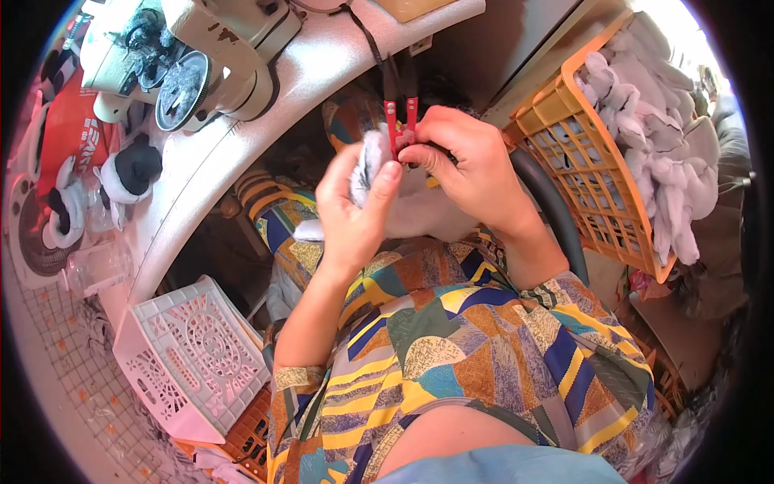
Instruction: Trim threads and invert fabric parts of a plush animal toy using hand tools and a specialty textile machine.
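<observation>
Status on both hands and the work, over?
Left hand: holding plush. Right hand: at red-handled tool, grip unclear. Tool between the hands.

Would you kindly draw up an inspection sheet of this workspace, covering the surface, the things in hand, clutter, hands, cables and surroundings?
Surface: white table bearing an off-white machine with grey lint on its disc.
Things in hand: grey-white fluffy piece; red-handled tool, handles toward the person.
Clutter: black-and-white plush pieces and a clear plastic container at left.
Left hand: gripping the fluffy piece.
Right hand: fingers at the tool's handles; exact grip unclear.
Cables: black cord hanging over the table edge, toward the tool.
Surroundings: orange basket heaped with pale plush pieces at right; pale openwork crate at lower left.
</observation>
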The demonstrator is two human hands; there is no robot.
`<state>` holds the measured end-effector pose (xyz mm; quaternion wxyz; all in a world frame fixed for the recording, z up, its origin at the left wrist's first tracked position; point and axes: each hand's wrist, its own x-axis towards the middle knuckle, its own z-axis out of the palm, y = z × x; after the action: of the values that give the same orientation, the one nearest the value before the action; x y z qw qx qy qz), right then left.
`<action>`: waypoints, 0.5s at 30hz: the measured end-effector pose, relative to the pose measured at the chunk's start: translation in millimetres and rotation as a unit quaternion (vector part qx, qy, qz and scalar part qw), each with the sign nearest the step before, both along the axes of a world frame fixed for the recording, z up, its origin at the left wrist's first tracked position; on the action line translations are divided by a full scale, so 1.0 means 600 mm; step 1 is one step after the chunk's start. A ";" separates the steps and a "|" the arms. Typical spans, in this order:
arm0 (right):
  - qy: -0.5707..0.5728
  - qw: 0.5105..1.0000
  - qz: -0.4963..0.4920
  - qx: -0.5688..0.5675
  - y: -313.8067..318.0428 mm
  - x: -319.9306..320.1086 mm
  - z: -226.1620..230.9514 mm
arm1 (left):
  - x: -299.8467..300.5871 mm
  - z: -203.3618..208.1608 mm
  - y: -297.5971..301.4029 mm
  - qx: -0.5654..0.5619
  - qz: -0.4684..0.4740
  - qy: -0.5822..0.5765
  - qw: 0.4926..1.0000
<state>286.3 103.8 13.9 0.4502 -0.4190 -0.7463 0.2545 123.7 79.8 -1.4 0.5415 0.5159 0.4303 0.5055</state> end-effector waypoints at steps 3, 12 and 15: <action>-0.004 0.999 0.040 0.015 -0.006 -0.008 -0.001 | -0.009 -0.002 0.012 0.081 0.037 0.022 0.996; -0.002 0.999 -0.021 -0.029 0.008 0.035 0.025 | -0.044 0.020 0.008 -0.024 0.084 -0.135 0.987; 0.129 0.976 -0.158 -0.078 0.009 0.066 0.028 | -0.063 0.028 -0.003 -0.015 0.074 -0.175 0.982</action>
<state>326.2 109.2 30.9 0.5431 -0.5290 -0.5844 0.2893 85.9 78.1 15.7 0.5773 0.3780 0.3736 0.6199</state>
